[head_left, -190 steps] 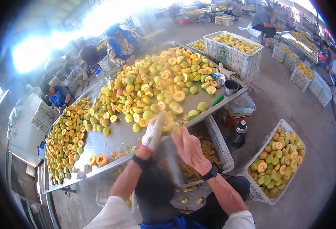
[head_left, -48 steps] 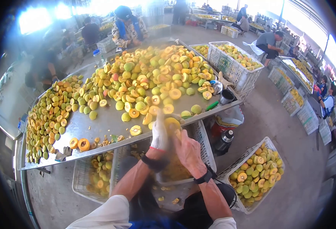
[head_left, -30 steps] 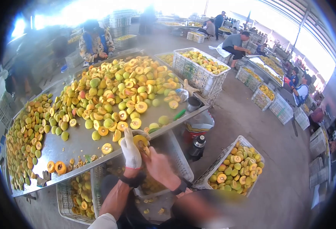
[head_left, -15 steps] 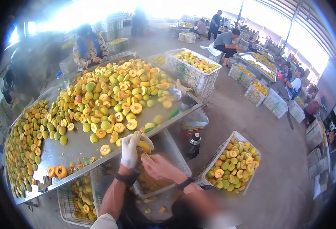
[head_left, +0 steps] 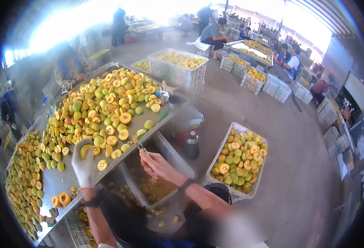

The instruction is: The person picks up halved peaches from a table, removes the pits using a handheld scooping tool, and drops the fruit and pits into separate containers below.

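Note:
My left hand (head_left: 83,167), in a white glove, is over the near edge of the metal table. Its thumb and fingers curve around a yellow peach half (head_left: 85,151). My right hand (head_left: 156,164) is bare and closed on a small metal loop tool (head_left: 140,146), whose ring end points up past the fingers. Below this hand stands a grey crate (head_left: 174,149) with scraps in the bottom. Halved peaches (head_left: 111,99) with green-yellow skin and orange flesh lie heaped on the table (head_left: 68,175), several with brown stones showing.
A white crate of peach halves (head_left: 259,175) stands on the floor at right. A dark flask (head_left: 191,146) and a bag (head_left: 198,120) are beside the table. Behind it is a stacked full crate (head_left: 175,74). A co-worker (head_left: 69,68) sits across the table; others work farther back.
My left hand has moved left, away from my right hand, carrying the peach half over the table. My right hand stays above the grey crate with the loop tool. The view has turned right.

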{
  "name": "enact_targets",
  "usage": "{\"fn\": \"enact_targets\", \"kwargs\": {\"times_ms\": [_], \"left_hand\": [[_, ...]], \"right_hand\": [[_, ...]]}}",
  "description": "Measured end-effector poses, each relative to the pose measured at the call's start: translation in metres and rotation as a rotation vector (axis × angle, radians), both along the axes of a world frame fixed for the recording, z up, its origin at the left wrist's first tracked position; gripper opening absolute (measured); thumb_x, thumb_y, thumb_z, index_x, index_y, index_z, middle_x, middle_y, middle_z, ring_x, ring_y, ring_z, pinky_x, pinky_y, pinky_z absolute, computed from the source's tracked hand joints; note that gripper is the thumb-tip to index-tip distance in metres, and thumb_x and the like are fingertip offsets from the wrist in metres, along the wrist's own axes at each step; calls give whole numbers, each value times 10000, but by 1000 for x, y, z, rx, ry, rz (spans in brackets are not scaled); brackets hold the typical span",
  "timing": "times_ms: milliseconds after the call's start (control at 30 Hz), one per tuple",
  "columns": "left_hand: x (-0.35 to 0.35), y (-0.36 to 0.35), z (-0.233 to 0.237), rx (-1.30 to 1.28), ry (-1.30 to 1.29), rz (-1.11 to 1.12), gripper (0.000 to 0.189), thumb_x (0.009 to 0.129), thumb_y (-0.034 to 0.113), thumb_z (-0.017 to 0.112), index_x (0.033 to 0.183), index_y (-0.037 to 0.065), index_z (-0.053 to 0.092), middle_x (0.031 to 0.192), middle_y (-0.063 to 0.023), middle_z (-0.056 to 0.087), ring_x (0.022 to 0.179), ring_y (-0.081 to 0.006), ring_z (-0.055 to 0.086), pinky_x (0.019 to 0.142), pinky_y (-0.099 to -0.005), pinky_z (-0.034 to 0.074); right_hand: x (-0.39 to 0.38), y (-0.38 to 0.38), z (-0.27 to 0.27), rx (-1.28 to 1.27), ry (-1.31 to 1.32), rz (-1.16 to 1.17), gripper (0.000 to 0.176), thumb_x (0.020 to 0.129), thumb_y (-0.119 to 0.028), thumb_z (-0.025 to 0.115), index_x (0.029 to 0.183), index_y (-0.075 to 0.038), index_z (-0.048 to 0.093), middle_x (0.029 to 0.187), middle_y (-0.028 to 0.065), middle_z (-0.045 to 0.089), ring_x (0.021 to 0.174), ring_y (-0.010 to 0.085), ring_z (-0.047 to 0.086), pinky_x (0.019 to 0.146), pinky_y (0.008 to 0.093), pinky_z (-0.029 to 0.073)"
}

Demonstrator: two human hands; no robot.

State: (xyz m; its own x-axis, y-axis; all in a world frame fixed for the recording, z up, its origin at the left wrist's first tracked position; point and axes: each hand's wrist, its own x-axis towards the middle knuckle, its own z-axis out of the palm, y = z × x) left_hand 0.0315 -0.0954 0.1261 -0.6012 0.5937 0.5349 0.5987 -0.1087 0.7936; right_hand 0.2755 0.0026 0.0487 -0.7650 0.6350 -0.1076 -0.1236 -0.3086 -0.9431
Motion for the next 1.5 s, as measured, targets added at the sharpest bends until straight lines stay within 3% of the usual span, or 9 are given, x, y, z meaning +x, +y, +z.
{"fn": "enact_targets", "kwargs": {"times_ms": [233, 367, 433, 467, 567, 833, 1033, 1267, 1500], "left_hand": [[-82, -167, -55, -492, 235, 268, 271, 857, 12, 627, 1119, 5, 694, 1060, -138, 717, 1026, -271, 690, 958, -359, 509], [-105, -220, -95, -635, 332, 480, 249, 883, 117, 676, 1100, 6, 724, 1054, -189, 730, 1035, -342, 701, 936, -400, 525], [-101, -221, -98, -636, 299, 482, 247, 900, 136, 679, 1100, 1, 730, 1046, -183, 737, 1014, -335, 709, 923, -399, 532], [-101, -209, -98, -628, 292, 440, 245, 910, 140, 679, 1103, -1, 731, 1044, -178, 740, 999, -330, 714, 916, -395, 536], [-96, -145, -107, -490, 196, 251, 251, 923, 146, 674, 1118, 0, 736, 1033, -174, 748, 961, -296, 727, 893, -365, 545], [-76, 88, -114, -495, 251, -79, 256, 931, 228, 670, 1100, 55, 751, 1021, -177, 744, 931, -312, 726, 843, -391, 557], [-90, 228, -143, -608, 504, -67, 250, 937, 282, 652, 1074, 98, 751, 1022, -182, 732, 965, -366, 704, 858, -454, 546], [-109, 318, -179, -584, 703, -6, 317, 915, 323, 668, 1140, 111, 739, 1061, -151, 744, 1034, -332, 701, 888, -468, 538], [-110, 355, -190, -879, 647, -22, 510, 786, 397, 763, 1220, 134, 722, 1160, -164, 726, 1065, -350, 700, 919, -465, 547]], "right_hand": [[8, 10, -18, 219, -228, -164, 383, 1056, -385, 544, 878, -46, 552, 745, -39, 532, 612, 93, 520, 501, 295, 436], [11, 31, -25, 603, -408, -100, 141, 960, -124, 530, 1027, -6, 570, 825, 143, 630, 743, 361, 636, 647, 463, 514], [6, 34, -28, 553, -350, -121, 165, 981, -201, 524, 990, -38, 547, 755, 103, 559, 671, 287, 547, 586, 411, 442], [4, 33, -30, 495, -251, -148, 266, 1032, -316, 527, 921, -74, 526, 672, 15, 486, 540, 159, 456, 480, 324, 368], [1, 28, -16, 408, -196, -191, 405, 1083, -432, 531, 850, -101, 510, 597, -80, 416, 439, 18, 386, 394, 229, 300], [7, 34, -2, 945, -345, -394, 359, 1032, -322, 620, 916, 13, 559, 692, 267, 582, 635, 463, 605, 560, 517, 439], [7, 48, 5, 914, -783, -281, 335, 1030, -378, 581, 1032, -46, 622, 838, 234, 700, 815, 466, 676, 715, 544, 525], [10, 56, 5, 915, -749, -293, 349, 1020, -369, 614, 942, -31, 575, 804, 215, 700, 740, 449, 680, 666, 527, 532], [10, 67, 0, 930, -724, -305, 338, 1013, -342, 637, 917, -26, 564, 775, 202, 696, 699, 411, 689, 607, 482, 537]]}}
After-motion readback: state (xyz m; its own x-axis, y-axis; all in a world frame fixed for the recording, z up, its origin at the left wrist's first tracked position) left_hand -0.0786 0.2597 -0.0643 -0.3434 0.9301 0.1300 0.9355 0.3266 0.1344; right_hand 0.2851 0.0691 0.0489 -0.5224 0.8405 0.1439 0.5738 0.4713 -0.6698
